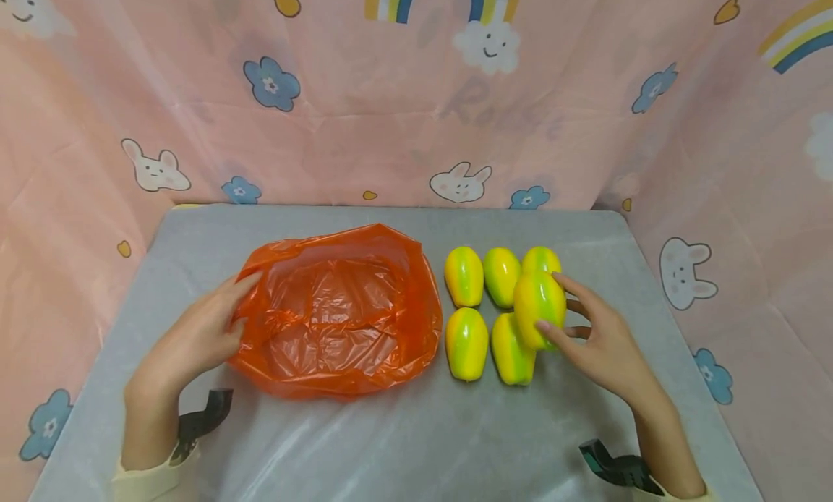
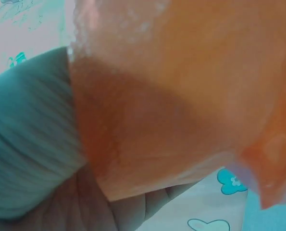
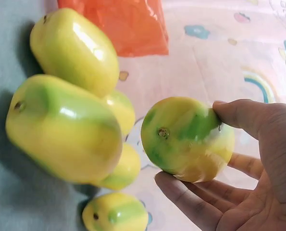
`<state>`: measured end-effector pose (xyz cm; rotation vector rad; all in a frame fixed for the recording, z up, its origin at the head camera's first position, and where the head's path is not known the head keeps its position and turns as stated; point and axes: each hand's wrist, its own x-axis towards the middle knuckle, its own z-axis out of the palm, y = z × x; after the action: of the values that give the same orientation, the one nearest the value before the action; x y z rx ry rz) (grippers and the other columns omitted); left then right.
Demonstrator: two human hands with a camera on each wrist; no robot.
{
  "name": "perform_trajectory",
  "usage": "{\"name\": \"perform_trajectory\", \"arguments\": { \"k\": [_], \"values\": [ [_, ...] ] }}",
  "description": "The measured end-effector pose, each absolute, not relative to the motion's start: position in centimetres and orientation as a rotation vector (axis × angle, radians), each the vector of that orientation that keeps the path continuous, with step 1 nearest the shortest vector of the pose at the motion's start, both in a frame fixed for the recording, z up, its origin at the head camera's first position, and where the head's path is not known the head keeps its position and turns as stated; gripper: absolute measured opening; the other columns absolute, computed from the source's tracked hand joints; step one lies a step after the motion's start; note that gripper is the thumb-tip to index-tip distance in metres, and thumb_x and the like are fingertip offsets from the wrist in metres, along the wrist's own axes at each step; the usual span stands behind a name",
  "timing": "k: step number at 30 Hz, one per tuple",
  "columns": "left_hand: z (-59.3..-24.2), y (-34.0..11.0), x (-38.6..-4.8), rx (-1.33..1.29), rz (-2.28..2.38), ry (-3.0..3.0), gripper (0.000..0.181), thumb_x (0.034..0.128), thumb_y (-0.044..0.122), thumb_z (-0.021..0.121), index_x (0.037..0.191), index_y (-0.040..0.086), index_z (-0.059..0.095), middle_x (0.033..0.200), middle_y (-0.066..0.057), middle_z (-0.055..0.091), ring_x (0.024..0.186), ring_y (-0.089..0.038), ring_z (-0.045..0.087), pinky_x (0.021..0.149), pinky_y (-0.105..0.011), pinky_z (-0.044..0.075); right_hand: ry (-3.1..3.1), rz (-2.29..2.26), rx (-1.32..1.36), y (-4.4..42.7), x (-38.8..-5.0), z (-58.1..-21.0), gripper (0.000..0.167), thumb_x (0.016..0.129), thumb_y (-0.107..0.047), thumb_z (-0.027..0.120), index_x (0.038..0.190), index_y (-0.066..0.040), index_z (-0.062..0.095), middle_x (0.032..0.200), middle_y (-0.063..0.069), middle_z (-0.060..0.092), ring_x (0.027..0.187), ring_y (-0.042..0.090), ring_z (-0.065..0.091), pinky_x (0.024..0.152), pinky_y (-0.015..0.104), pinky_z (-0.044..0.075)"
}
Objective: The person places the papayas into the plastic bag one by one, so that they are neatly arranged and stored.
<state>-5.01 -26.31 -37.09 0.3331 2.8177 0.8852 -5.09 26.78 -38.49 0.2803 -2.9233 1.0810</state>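
My right hand (image 1: pixel 599 335) holds a glossy yellow papaya (image 1: pixel 539 310) with green stripes between thumb and fingers. In the right wrist view, this papaya (image 3: pixel 181 137) is off the table, its stem end facing the camera. Several similar papayas (image 1: pixel 466 343) stand in two rows just left of the hand; the held one partly covers two of them. An orange-red plastic bag (image 1: pixel 312 386) lies with its mouth spread. My left hand (image 1: pixel 202 328) touches its left rim, thumb and fingers apart. In the left wrist view, the bag (image 2: pixel 181 96) hides most of the fingers.
The grey tabletop (image 1: pixel 403 444) carries the bag on the left and the papayas right beside it. A pink patterned cloth (image 1: pixel 364 140) hangs behind the table and along both sides. Black straps (image 1: pixel 618 466) are on both wrists.
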Motion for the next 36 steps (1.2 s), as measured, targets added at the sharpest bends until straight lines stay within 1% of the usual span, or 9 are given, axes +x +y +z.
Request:
{"name": "perform_trajectory", "arguments": {
  "k": [2,4,11,14,16,18,22,29,36],
  "values": [
    [-37.2,-26.3,-5.0,0.334,0.896,2.812,0.077,0.0888,-0.01,0.058,0.162,0.002,0.038,0.161,-0.025,0.046,0.116,-0.039,0.059,0.089,-0.053,0.064,-2.915,1.099,0.294,26.4,-5.2,-38.3,0.077,0.095,-0.029,0.079,0.162,-0.015,0.042,0.163,0.021,0.048,0.127,0.048,0.064,0.082,0.042,0.067],
    [-37.2,-26.2,-5.1,0.335,0.89,2.812,0.078,0.0886,-0.011,0.057,0.163,0.003,0.038,0.16,-0.024,0.047,0.114,-0.037,0.059,0.086,-0.048,0.065,-2.906,1.117,0.312,25.9,-5.4,-38.2,0.076,0.095,-0.027,0.08,0.161,-0.015,0.043,0.163,0.02,0.047,0.127,0.047,0.064,0.082,0.039,0.067],
    [-37.3,-26.2,-5.1,0.33,0.898,2.798,0.08,0.0884,-0.01,0.058,0.164,0.004,0.036,0.161,-0.025,0.046,0.116,-0.038,0.057,0.086,-0.048,0.065,-2.881,1.22,0.374,24.4,-5.9,-37.6,0.078,0.095,-0.023,0.079,0.162,-0.016,0.041,0.165,0.017,0.044,0.129,0.046,0.063,0.084,0.017,0.059],
    [-37.3,-26.1,-5.1,0.319,0.893,2.796,0.082,0.0872,-0.011,0.058,0.165,0.004,0.035,0.164,-0.025,0.043,0.118,-0.039,0.056,0.083,-0.043,0.064,-2.862,1.267,0.405,23.8,-6.2,-37.4,0.077,0.096,-0.021,0.078,0.163,-0.019,0.04,0.165,0.014,0.044,0.13,0.044,0.062,0.086,0.013,0.057],
    [-37.3,-26.1,-5.1,0.314,0.875,2.804,0.083,0.0863,-0.011,0.057,0.164,0.004,0.035,0.165,-0.025,0.041,0.122,-0.04,0.055,0.081,-0.04,0.062,-2.855,1.271,0.42,23.4,-6.4,-37.1,0.077,0.096,-0.02,0.078,0.163,-0.02,0.04,0.165,0.013,0.045,0.131,0.044,0.062,0.088,0.017,0.059],
    [-37.3,-26.1,-5.0,0.312,0.857,2.815,0.083,0.0856,-0.011,0.055,0.164,0.003,0.035,0.167,-0.026,0.038,0.127,-0.042,0.054,0.083,-0.042,0.06,-2.85,1.281,0.433,22.9,-6.6,-36.8,0.076,0.096,-0.021,0.077,0.163,-0.022,0.04,0.163,0.013,0.046,0.131,0.043,0.062,0.09,0.027,0.064],
    [-37.3,-26.1,-4.9,0.319,0.859,2.827,0.083,0.085,-0.012,0.054,0.164,0.002,0.035,0.168,-0.026,0.037,0.133,-0.044,0.052,0.092,-0.054,0.06,-2.851,1.304,0.481,21.9,-7.0,-36.4,0.076,0.097,-0.023,0.077,0.163,-0.023,0.04,0.162,0.013,0.048,0.131,0.041,0.063,0.092,0.05,0.065],
    [-37.4,-26.1,-4.9,0.33,0.869,2.827,0.083,0.0854,-0.013,0.053,0.165,0.004,0.034,0.167,-0.026,0.039,0.131,-0.044,0.053,0.094,-0.056,0.059,-2.843,1.355,0.569,20.3,-7.5,-36.1,0.074,0.096,-0.023,0.078,0.161,-0.025,0.042,0.163,0.008,0.048,0.132,0.039,0.063,0.091,0.04,0.066],
    [-37.5,-26.2,-5.1,0.323,0.86,2.811,0.084,0.0863,-0.012,0.053,0.166,0.004,0.032,0.167,-0.025,0.038,0.122,-0.04,0.054,0.083,-0.04,0.061,-2.833,1.451,0.641,18.7,-8.0,-36.2,0.074,0.096,-0.023,0.078,0.161,-0.027,0.043,0.162,0.005,0.048,0.133,0.037,0.062,0.09,0.034,0.065]
  ]
}}
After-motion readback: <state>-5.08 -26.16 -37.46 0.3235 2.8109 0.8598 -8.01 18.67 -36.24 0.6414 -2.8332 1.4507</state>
